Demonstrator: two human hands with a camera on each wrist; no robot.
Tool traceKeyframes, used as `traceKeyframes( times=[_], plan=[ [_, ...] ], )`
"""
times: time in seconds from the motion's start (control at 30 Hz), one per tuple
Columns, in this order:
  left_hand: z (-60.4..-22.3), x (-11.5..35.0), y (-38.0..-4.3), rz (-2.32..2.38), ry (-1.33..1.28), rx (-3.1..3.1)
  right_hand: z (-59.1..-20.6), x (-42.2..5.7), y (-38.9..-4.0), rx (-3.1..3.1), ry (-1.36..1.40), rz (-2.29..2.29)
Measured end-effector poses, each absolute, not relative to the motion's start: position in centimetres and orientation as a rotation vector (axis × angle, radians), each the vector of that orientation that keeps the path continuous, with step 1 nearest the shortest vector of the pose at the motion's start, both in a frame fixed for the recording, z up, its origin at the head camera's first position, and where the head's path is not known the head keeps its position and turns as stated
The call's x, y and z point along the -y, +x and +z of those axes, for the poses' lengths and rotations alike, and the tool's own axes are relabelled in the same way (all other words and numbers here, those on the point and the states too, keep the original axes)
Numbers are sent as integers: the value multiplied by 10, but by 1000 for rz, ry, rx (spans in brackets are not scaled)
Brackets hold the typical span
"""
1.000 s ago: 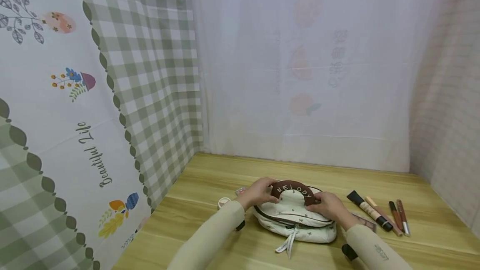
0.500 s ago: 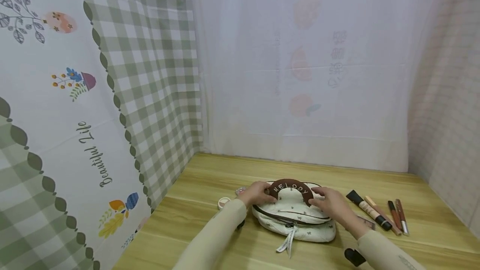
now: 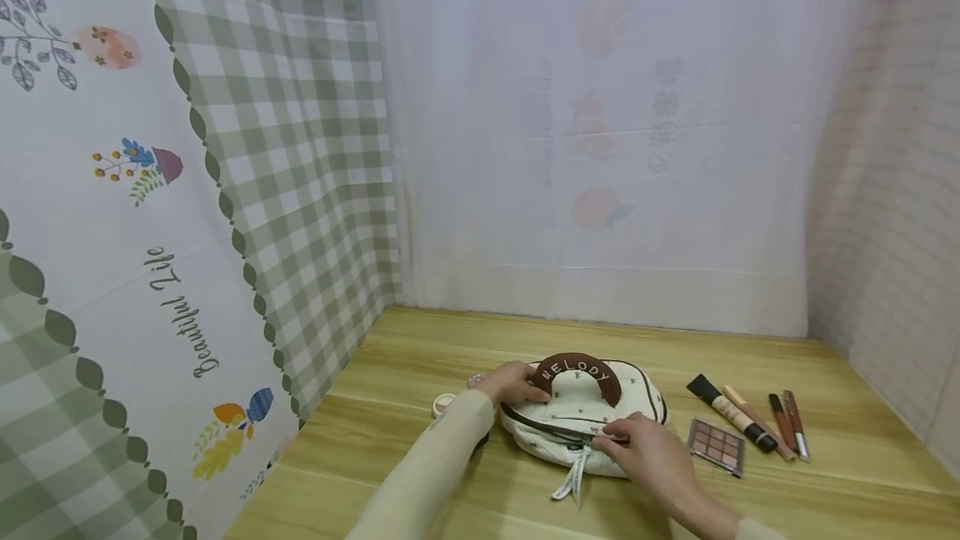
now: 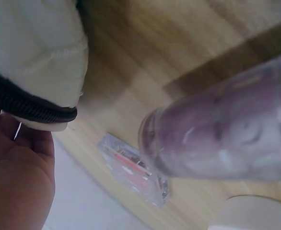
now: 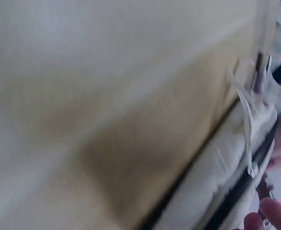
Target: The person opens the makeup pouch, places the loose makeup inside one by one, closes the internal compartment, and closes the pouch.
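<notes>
A white makeup bag (image 3: 579,408) with small bow prints lies on the table in the head view, its brown "MELODY" handle (image 3: 576,363) arching on top. A dark zipper (image 4: 30,108) edges it, and white ribbon pulls (image 3: 573,475) hang at the front. My left hand (image 3: 513,383) grips the bag's left side, next to the handle's left end; some of its fingers are hidden behind the bag. At the front right, my right hand (image 3: 651,458) reaches to the zipped edge with fingers extended. Its fingertips (image 5: 276,211) show close to the bag, with nothing seen between them.
Right of the bag lie an eyeshadow palette (image 3: 717,446), a black-ended tube (image 3: 731,412), and several slim pencil-like cosmetics (image 3: 797,425). On the left are a round compact (image 3: 442,403), a purple-tinted clear container (image 4: 217,124) and a clear packet (image 4: 133,170). Cloth walls (image 3: 600,273) border the table.
My right hand has left the handle's right end and come down to the bag's front edge. The palette, partly covered by that arm before, now shows whole. My left hand stays at the left side.
</notes>
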State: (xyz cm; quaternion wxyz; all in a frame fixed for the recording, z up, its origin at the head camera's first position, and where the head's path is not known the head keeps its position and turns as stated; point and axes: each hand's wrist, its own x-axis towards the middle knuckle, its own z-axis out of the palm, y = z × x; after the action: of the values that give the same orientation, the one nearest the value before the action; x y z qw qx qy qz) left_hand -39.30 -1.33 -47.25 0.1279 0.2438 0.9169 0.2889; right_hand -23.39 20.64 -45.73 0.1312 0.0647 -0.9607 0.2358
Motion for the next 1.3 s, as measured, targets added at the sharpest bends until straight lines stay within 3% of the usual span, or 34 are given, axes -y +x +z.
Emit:
traceKeyframes(
  times=[0.47,0.93,1.3],
  plan=[
    [-469,13,-390,866,682,-2660,-490,-186,-226,2809,130,543],
    [-468,13,-389,883,634,-2658,-491,-177,-235,2773,-48,797],
    [-468,12,-391,847,679,-2684,-473,-189,-228,2792,24,779]
  ],
)
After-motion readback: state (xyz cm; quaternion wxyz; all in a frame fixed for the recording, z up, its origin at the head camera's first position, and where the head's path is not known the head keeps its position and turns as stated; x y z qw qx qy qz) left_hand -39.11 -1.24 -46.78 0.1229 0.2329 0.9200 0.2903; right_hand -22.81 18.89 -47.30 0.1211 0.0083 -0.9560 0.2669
